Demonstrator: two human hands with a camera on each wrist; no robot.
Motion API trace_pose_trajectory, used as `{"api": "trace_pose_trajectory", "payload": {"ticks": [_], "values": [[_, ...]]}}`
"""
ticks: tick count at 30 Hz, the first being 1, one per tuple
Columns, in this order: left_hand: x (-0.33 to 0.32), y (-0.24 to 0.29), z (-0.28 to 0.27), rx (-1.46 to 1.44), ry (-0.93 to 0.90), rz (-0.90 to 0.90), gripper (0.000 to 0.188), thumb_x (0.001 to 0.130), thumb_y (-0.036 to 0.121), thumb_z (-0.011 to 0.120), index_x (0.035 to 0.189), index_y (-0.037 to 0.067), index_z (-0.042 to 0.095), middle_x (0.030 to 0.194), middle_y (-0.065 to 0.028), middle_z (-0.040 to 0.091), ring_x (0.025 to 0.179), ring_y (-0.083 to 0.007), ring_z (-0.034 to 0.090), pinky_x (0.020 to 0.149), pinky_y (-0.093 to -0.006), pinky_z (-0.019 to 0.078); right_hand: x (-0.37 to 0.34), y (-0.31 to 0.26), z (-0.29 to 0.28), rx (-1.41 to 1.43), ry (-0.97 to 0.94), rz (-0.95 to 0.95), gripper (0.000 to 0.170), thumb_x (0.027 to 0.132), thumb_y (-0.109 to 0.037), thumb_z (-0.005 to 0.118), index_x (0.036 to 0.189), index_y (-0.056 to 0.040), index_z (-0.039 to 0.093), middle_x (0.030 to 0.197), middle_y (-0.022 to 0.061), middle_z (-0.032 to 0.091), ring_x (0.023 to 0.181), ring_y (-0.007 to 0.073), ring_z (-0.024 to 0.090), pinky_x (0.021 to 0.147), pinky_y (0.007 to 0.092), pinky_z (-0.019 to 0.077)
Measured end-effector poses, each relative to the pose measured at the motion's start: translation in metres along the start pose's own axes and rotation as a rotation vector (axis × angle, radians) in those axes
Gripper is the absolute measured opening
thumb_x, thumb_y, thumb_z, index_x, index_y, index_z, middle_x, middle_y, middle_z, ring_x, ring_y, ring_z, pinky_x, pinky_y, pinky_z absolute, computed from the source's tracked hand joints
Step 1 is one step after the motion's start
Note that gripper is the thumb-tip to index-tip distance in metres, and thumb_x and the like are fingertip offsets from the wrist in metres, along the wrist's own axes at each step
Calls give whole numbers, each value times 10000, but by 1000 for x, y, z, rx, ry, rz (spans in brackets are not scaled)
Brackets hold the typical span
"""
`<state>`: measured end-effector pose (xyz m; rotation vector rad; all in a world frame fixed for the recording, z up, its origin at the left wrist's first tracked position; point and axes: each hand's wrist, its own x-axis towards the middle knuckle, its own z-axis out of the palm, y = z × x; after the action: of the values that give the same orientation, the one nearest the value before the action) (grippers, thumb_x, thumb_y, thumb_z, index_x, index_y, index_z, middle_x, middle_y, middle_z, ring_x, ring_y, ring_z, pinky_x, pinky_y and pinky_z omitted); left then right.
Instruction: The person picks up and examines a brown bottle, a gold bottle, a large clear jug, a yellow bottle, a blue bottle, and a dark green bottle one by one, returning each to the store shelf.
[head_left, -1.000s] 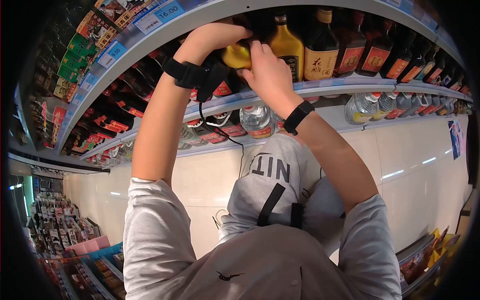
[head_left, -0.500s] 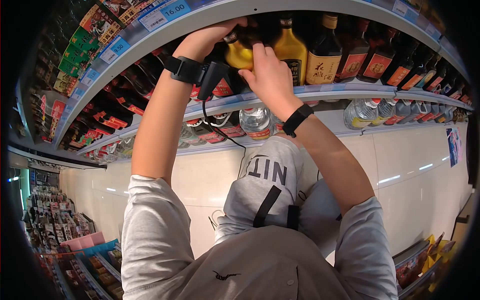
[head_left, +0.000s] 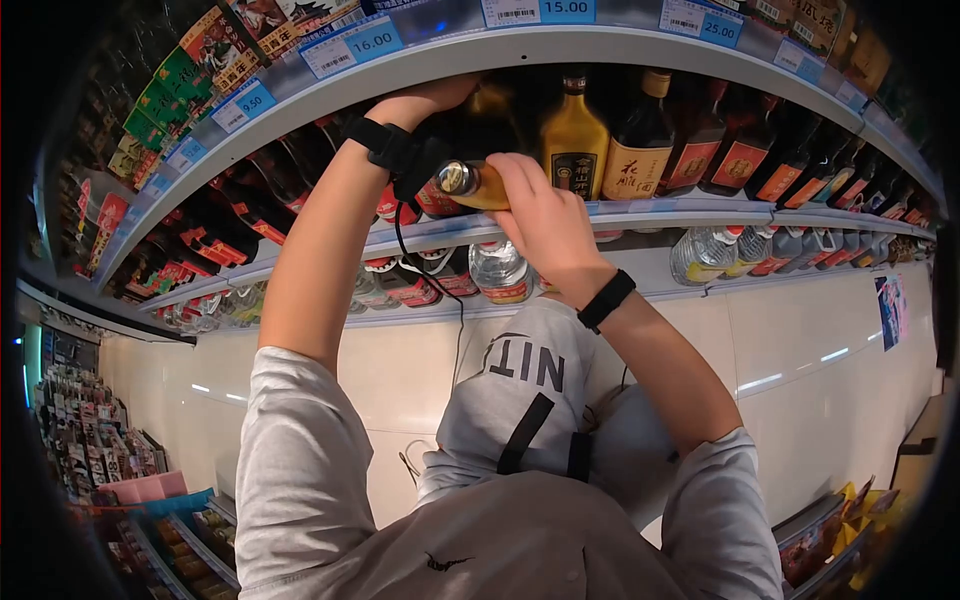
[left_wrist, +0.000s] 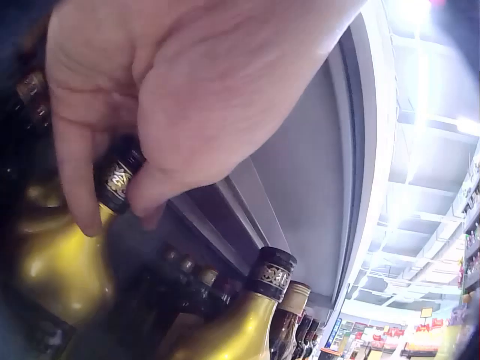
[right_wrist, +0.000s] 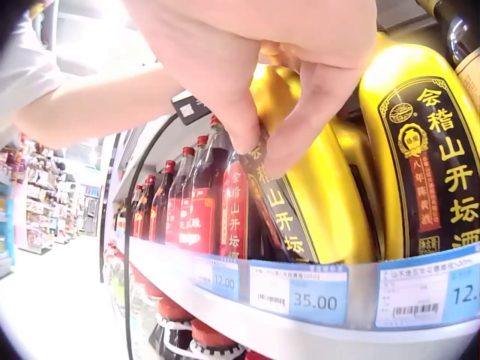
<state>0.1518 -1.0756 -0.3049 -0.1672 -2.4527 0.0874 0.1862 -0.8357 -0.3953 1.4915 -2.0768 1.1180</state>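
My right hand [head_left: 545,215] grips a flat gold bottle [head_left: 492,187] of yellow rice wine at the front of the shelf. The bottle tips outward, its cap pointing up at the head camera. In the right wrist view, thumb and fingers pinch it at the edge of its black label [right_wrist: 286,221]. My left hand [left_wrist: 172,97] reaches deep under the upper shelf. Its thumb and fingers are around the black-capped neck of a gold bottle [left_wrist: 64,262] in the left wrist view. Another gold bottle [head_left: 573,140] stands upright just right of my right hand.
Dark bottles [head_left: 640,140] line the shelf to the right, and red-labelled bottles [right_wrist: 199,217] to the left. The upper shelf edge [head_left: 530,48] hangs low over my left hand. Price tags [right_wrist: 298,291] run along the lower shelf lip. Clear jugs [head_left: 705,255] stand below.
The gold bottle at my right hand has tipped outward, its cap swinging toward the camera. My right hand has moved slightly down with it, while my left hand stays inside the shelf.
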Motion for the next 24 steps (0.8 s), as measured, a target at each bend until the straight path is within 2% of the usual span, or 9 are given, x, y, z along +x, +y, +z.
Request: {"api": "trace_pose_trajectory", "payload": {"ticks": [2,4,7,10,14,15,19,22,24], "values": [[-7,-5,6,124,38,31,284,915,280,628,1108,74,663,964,-131,702,865,-266,662,783,-385,526,-6,-6,-9,-11,-13,-9,608,750,-123,758,1287,-87,475,1258,98,546,798,303,688,666,390,571],[-3,4,-4,198,-143,-116,284,917,291,616,1128,107,664,994,-127,699,896,-308,657,838,-396,510,-5,-11,-19,5,63,-75,603,738,-120,765,1274,-84,491,1262,94,550,808,295,686,664,363,573],[-3,-4,-4,165,40,-23,321,899,283,623,1172,115,638,1007,-141,687,915,-323,649,830,-423,511,-6,-26,-38,27,82,-66,608,714,-137,787,1257,-81,519,1243,84,574,813,275,684,664,340,573],[-3,-4,-3,117,54,-59,317,904,287,615,1164,107,638,1026,-149,681,937,-319,643,839,-421,508,-14,-32,-53,90,139,-33,626,684,-155,811,1243,-81,541,1221,73,599,804,262,680,646,331,571],[-1,4,-3,68,78,-121,313,913,294,600,1149,93,638,1065,-163,669,981,-312,631,856,-417,501,-20,-25,-84,377,15,328,660,694,-91,847,1259,-25,513,1107,125,645,652,129,660,559,233,515],[0,7,-4,59,84,-137,312,916,296,596,1146,89,638,1074,-166,666,992,-310,627,860,-416,499,-21,-26,-88,488,42,396,665,721,-43,842,1279,8,484,1088,133,659,586,37,574,526,183,458],[2,22,-6,8,142,-211,313,926,304,580,1131,75,638,1113,-181,654,1036,-302,615,877,-413,491,-38,-29,-107,710,79,592,685,737,29,810,1319,30,448,1151,97,654,581,-26,460,500,139,385],[7,44,-20,-51,106,-267,297,939,281,526,1099,57,636,1088,-190,650,1029,-309,616,869,-414,487,-53,-28,-113,729,72,641,689,758,32,795,1344,30,435,1148,93,657,585,-26,477,510,139,396],[10,63,-36,-63,209,-305,305,940,283,518,1115,61,634,1079,-188,652,1009,-327,622,878,-423,484,-57,-29,-113,754,88,681,688,765,29,792,1353,28,434,1133,87,663,596,-27,488,518,137,398]]}}
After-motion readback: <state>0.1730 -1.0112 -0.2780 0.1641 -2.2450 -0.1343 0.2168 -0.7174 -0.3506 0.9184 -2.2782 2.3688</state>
